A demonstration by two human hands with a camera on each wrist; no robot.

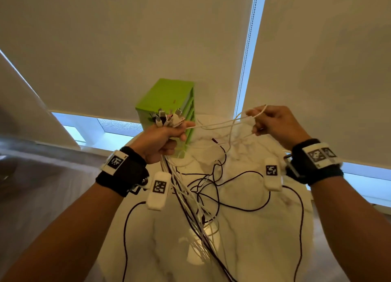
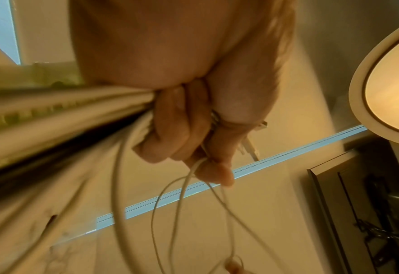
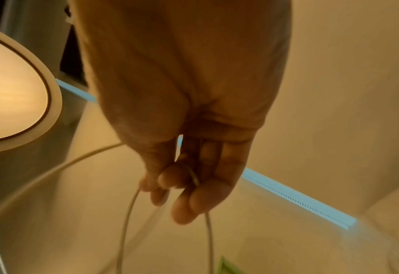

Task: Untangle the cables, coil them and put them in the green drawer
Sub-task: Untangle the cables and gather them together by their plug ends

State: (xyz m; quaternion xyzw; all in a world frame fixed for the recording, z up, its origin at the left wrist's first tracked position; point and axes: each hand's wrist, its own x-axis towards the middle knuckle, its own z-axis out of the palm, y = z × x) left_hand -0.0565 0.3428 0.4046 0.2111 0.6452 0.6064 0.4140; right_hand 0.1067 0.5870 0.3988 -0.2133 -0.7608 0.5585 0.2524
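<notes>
**A:** Where have you got the cables right now?

**B:** Look at your left hand [image 1: 164, 138]: it is fisted around a whole bundle of cables [image 1: 196, 197], with the plug ends [image 1: 167, 117] fanned out above your fingers and the tails hanging down onto the marble table [image 1: 254, 239]. Black and white strands cross each other below the fist. Your right hand [image 1: 273, 125] pinches a loop of one white cable [image 1: 224, 124] between thumb and fingertips, drawn out to the right of the bundle.

**A:** How will they behave if you pull?

**B:** They look light and limp, so weight is no worry. I'd judge the thin white ones smooth enough to slide through your pinch, and a hard tug is likely to tighten any knot lower down. The plugs are the stiff parts and probably the best handles; feeding a plug back through a loop should free a strand more easily than dragging on the middle.

**A:** And the drawer?

**B:** The green drawer unit [image 1: 167, 95] stands at the far side of the table, just behind your left hand. Its drawers appear closed, though your fist hides part of the front.
</notes>
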